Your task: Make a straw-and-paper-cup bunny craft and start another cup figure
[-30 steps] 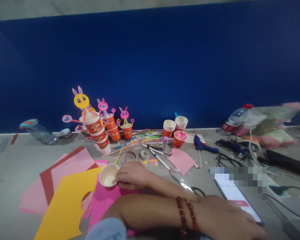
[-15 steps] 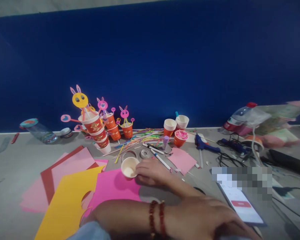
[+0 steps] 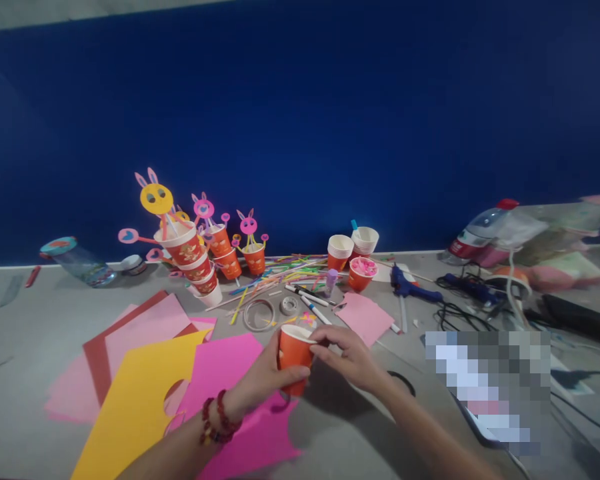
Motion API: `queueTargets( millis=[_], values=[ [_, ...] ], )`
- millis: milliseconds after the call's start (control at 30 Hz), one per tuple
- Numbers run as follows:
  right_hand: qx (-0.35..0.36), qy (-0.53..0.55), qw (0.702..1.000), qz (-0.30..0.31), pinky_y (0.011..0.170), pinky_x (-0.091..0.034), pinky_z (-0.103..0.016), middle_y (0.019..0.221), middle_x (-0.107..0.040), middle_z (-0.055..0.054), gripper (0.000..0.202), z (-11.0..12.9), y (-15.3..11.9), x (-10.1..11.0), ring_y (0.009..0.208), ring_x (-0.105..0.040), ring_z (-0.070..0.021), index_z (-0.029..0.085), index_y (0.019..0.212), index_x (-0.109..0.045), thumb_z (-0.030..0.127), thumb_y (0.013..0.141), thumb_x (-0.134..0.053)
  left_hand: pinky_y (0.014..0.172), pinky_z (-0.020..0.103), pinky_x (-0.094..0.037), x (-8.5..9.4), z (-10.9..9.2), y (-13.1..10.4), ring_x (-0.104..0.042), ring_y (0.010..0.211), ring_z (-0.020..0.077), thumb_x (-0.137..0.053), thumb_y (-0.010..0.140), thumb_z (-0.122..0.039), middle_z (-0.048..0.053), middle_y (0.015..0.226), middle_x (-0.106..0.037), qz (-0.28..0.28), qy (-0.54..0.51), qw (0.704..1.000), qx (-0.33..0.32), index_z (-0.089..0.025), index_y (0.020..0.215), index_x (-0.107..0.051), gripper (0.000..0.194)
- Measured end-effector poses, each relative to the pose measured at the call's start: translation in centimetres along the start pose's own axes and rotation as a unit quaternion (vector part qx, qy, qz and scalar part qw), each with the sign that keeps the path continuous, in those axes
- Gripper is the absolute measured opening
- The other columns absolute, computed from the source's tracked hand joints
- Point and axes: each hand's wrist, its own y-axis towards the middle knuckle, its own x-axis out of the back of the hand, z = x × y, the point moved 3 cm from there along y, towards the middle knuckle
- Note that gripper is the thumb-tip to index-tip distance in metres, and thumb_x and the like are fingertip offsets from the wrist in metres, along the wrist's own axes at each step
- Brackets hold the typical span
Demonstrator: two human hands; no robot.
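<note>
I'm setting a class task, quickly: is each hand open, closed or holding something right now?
Left hand: closed around the orange cup.
Right hand: bent, at the top of the orange cup; whether it grips cannot be told.

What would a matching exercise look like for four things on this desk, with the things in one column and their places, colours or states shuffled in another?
Things
1. Nearest paper cup
2. Yellow sheet
3. Glue gun
4. Lidded jar

Descriptions
A. Dark blue, in the right half of the picture
B. Clear and leaning, in the left part of the picture
C. In the left hand, with the right hand at its rim
D. Rounded cut-out in one edge

Pairs: 1-C, 2-D, 3-A, 4-B
</note>
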Motion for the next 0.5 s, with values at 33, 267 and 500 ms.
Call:
queueTargets(
  millis=[33,267,500],
  values=[
    [-0.01,0.003,1.0,-0.01,0.068,-0.053,-0.027,0.085,-0.074,-0.004,0.025,0.0,-0.1,-0.3,0.076,-0.067,-0.0183,0.021,0.093,-0.071,0.041,0.098,-0.057,0.086,0.038,-0.053,-0.3,0.4,-0.1,-0.066,0.096,0.0237,-0.082,0.077,-0.049,0.01,0.111,-0.067,-0.005,-0.017,1.0,0.014,-0.018,0.133,-0.047,0.073],
    [-0.053,-0.068,0.99,-0.111,0.067,-0.056,-0.03,0.103,-0.072,-0.009,0.024,-1.6,-3.0,0.8,0.073,-0.068,-0.0189,0.021,0.112,-0.067,0.035,0.098,-0.054,0.09,0.034,-0.05,0.4,1.0,-1.3,-0.063,0.103,0.0247,-0.082,0.075,-0.047,0.009,0.117,-0.067,-0.061,0.066,0.996,-0.023,-0.018,0.127,-0.053,0.065],
    [-0.143,-0.298,0.937,-0.11,0.069,-0.054,-0.036,0.092,-0.076,-0.011,0.028,-5.0,-7.8,5.3,0.077,-0.071,-0.0266,0.021,0.094,-0.068,0.039,0.1,-0.046,0.11,0.039,-0.041,1.7,1.7,-2.5,-0.053,0.128,0.0272,-0.066,0.089,-0.046,0.01,0.136,-0.059,-0.107,0.11,0.987,-0.039,-0.024,0.137,-0.044,0.056]
  ],
)
